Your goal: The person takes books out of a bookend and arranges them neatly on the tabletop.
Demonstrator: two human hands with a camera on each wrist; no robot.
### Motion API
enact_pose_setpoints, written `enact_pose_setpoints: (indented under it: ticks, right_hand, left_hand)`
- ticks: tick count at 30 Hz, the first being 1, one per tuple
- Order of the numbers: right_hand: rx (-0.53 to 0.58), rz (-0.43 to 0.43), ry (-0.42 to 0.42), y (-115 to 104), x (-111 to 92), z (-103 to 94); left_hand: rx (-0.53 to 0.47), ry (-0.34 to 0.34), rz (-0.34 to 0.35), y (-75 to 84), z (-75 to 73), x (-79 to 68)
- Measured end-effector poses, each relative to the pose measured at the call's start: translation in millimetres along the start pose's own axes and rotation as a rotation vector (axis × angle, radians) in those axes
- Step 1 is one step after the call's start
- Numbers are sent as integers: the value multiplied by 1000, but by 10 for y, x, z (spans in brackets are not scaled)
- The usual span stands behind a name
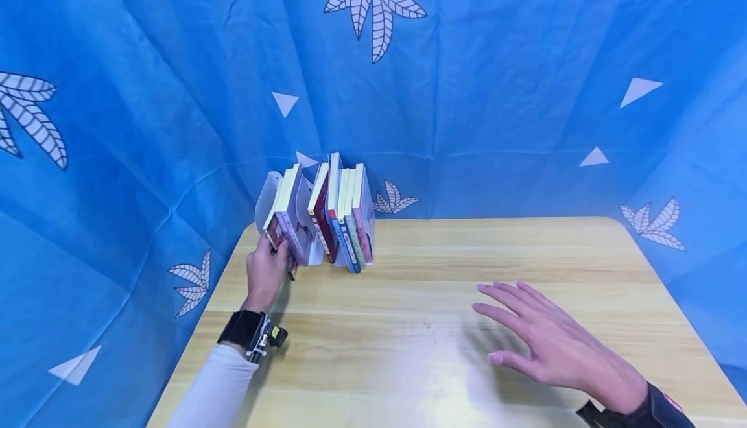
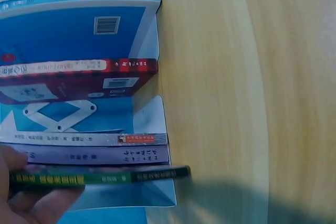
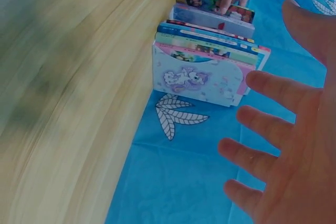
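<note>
My left hand (image 1: 265,277) pinches a thin book with a dark green spine (image 2: 105,178) between thumb and fingers. This book stands at the left end of the row, its near edge jutting out past its neighbours. Right beside it are a purple book (image 2: 100,155) and a pale-spined book (image 2: 89,139). They stand in a white expanding book rack (image 2: 60,115) with a scissor linkage. My right hand (image 1: 548,340) hovers over the right side of the table, fingers spread and holding nothing.
Farther right in the rack stand a dark red book (image 2: 79,83), a blue book (image 2: 68,30) and several more. A unicorn picture marks the rack's end plate (image 3: 210,85). The wooden table (image 1: 432,311) meets a blue patterned cloth (image 1: 496,91) behind and at both sides.
</note>
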State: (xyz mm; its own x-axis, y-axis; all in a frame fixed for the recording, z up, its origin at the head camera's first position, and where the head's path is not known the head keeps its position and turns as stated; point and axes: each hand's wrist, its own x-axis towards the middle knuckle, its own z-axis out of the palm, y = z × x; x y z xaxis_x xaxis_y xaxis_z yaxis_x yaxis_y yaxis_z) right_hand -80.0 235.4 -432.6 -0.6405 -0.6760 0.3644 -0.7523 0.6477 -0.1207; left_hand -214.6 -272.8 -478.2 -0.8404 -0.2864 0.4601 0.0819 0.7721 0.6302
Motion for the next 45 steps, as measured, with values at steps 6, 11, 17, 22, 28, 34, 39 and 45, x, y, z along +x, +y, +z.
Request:
enact_pose_setpoints:
  ticks: [6,11,17,22,28,34,39,45]
  right_hand:
    - [12,-10,19,-1,14,-14]
    - [9,-9,12,-8,1,-13]
    - [4,14,-30,-13,-2,2]
    - [9,0,-16,-12,31,-3]
    - [0,-2,-4,-31,52,-2]
    - [-2,10,-15,-36,72,6]
    - [7,20,-20,-38,96,2]
    - [16,23,-6,-40,127,-8]
  left_hand:
    - [27,109,67,52,-87,-89]
    - [37,143,85,93,-220,-210]
    - [42,206,167,143,-460,-321]
    - [52,214,186,232,-704,-400]
    - [72,231,245,389,-954,-574]
    - [42,198,303,565,-1093,-724]
    - [-15,131,327,755,-1109,-822]
    - [-141,43,416,956,-1019,-910]
